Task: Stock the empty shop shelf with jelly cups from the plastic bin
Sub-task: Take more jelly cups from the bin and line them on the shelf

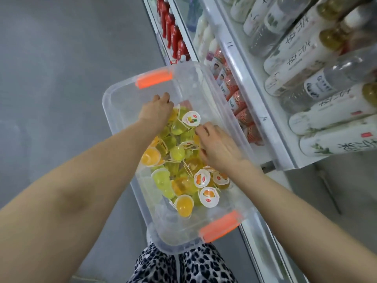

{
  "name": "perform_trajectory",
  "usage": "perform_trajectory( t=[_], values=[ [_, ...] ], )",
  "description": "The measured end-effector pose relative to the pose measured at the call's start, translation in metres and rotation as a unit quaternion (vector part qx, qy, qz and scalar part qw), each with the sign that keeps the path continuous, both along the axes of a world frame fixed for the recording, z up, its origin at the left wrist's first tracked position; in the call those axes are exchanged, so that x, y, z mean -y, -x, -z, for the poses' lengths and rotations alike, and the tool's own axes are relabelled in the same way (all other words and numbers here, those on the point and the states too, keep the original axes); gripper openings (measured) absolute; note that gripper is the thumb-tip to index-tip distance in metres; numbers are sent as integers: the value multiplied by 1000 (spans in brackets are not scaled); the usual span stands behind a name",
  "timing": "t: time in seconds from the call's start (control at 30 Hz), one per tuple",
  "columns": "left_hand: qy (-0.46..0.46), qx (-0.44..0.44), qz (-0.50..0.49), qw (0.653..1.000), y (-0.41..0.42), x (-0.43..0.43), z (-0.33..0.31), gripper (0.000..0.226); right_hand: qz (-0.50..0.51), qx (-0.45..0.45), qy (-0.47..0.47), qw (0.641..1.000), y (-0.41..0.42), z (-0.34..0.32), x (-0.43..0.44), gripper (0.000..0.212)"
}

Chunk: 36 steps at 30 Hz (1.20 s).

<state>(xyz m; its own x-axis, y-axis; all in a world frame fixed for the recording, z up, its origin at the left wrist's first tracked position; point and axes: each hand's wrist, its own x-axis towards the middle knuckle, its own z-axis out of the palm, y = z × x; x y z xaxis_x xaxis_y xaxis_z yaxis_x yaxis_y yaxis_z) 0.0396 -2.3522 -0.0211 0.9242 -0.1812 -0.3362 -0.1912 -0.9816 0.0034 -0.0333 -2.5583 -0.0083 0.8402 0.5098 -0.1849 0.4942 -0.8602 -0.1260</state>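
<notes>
1. Left hand (pixel 156 112) reaching forward and down, forearm bare, fingers curled under, knuckles up.
2. Right hand (pixel 217 148) lower and nearer, palm down, fingers (pixel 202 130) bent, pointing left.

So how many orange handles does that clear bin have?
2. One orange handle sits on the far end of the clear bin, beyond the left hand; the other orange handle sits on the near end, by the patterned trousers.

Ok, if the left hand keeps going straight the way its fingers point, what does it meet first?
Probably the far end wall of the clear plastic bin, below the orange handle. The left hand points that way over the yellow and orange jelly cups; depth is unclear.
</notes>
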Motion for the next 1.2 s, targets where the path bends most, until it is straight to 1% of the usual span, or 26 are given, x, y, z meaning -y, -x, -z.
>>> perform_trajectory(
  t=[0.13,0.2,0.27,0.33,0.4,0.5,0.6,0.73,0.8,0.97,1.2],
  values=[
    [-28,22,20,999,3,0,-5,37,7,-9,-9,1000,2,-5,2,42],
    [-39,3,25,999,8,-2,-5,36,12,-19,-12,1000,6,-9,4,46],
    [-35,-35,15,999,16,-4,-5,36,19,-23,-17,999,11,-15,6,49],
    [-11,-56,-1,998,28,-5,-9,38,25,-14,-19,999,20,-21,9,50],
    [34,-63,-27,997,38,-2,-14,43,36,-13,-25,999,28,-25,12,50],
    [105,-41,-42,993,60,4,-34,50,73,-23,-67,995,46,-37,18,51],
    [149,-3,-31,988,84,7,-58,54,130,-26,-121,984,64,-54,25,50],
    [209,47,0,977,122,14,-89,60,187,6,-162,969,92,-80,39,54],
    [231,67,24,970,140,20,-104,58,214,36,-180,959,109,-94,46,53],
    [263,85,80,958,182,43,-138,58,257,101,-206,939,156,-128,72,52],
    [280,122,175,936,226,101,-180,57,325,194,-190,906,228,-172,125,45]
  ],
)
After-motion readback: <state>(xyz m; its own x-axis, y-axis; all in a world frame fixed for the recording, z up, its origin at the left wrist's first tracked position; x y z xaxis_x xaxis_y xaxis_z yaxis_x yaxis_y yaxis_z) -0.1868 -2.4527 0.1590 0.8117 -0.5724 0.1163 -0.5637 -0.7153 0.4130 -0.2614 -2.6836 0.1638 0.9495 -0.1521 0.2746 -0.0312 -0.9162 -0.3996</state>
